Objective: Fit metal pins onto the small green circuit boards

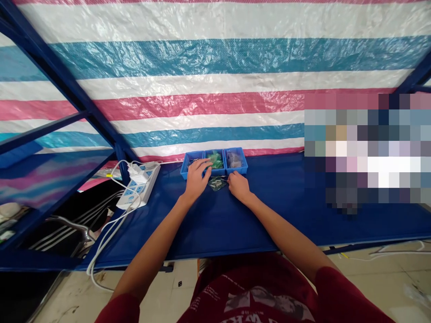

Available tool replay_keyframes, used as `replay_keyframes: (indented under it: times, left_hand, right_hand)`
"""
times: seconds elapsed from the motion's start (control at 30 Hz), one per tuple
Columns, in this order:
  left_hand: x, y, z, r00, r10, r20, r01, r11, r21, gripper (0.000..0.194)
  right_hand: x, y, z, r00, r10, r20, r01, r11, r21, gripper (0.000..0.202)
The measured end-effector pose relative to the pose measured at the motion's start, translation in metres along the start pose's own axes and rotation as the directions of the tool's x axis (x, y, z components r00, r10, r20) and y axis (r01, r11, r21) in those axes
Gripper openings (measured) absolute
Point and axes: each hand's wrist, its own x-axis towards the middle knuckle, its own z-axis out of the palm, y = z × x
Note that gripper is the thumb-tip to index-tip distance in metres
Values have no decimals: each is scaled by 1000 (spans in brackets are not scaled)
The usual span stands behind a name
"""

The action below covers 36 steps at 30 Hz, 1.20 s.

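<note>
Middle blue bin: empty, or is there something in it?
Not empty: the middle blue bin holds crinkled green plastic, seen through its open top. How deep it goes, I cannot tell.

Ahead of the left fingers [200,166], passage is blocked by blue bins [218,172]; farther left, by a power strip [147,185]. Just right of the right fingers [233,178], the tabletop [276,193] can be crossed.

Dark red T-shirt [249,273], short sleeves [341,291], white lettering [243,319], grey-and-white picture print [266,299] across front.
</note>
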Motion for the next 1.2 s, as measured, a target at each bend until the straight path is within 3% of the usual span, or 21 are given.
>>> replay_keyframes:
  times: [0.23,0.43,0.57,0.8,1.2]
  left_hand:
    - [-15,-3,3,998,56,-34,-58,996,-61,25]
    - [-16,-7,8,993,112,44,-107,988,-109,29]
    - [-18,-9,11,981,167,98,-154,980,-128,29]
    - [-18,-13,13,976,205,76,-196,974,-112,25]
    - [-19,-14,13,978,202,44,-197,975,-102,25]
  right_hand:
    - [0,-2,-8,1000,14,-27,-10,991,132,16]
    - [4,2,-2,980,-82,-182,157,881,447,14]
    - [4,3,2,951,-116,-287,265,784,562,13]
    - [2,1,1,920,-116,-374,342,704,623,15]
    - [2,0,0,886,-118,-448,394,700,596,16]
